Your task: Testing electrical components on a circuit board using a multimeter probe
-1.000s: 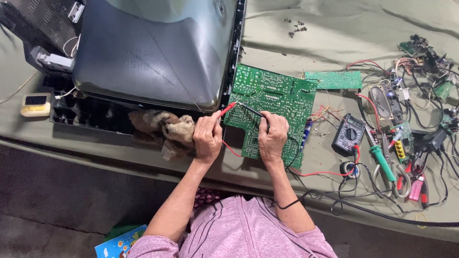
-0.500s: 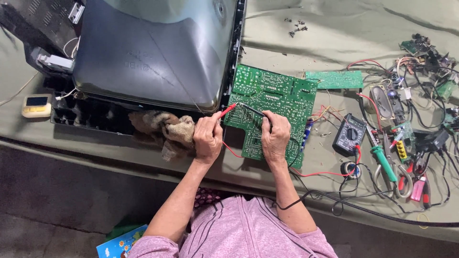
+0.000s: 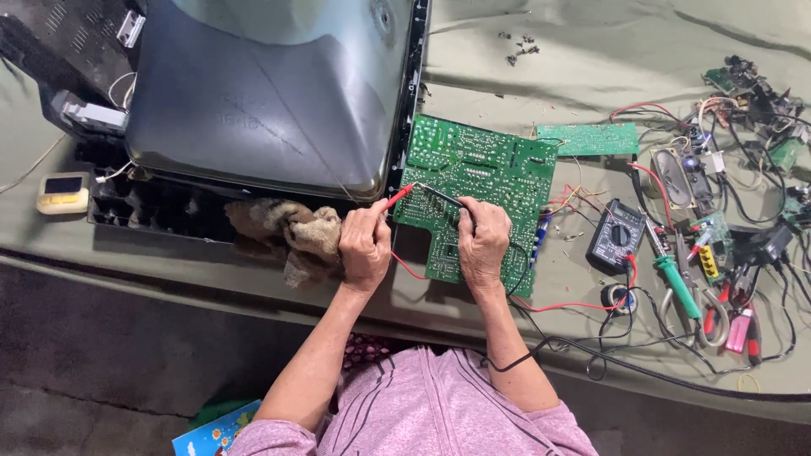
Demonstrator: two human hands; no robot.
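Note:
A large green circuit board lies solder side up beside a picture tube. My left hand grips a red test probe whose tip touches the board's left edge. My right hand grips a black test probe, its tip resting close to the red one. Red and black leads run from the probes to a dark multimeter on the right.
A big grey picture tube in its black frame fills the upper left. A brown rag lies by my left hand. A smaller green board, soldering iron, pliers, cables and loose parts crowd the right. A small yellow device sits far left.
Both hands hold their probes in nearly the same place on the board; the view has only shifted slightly.

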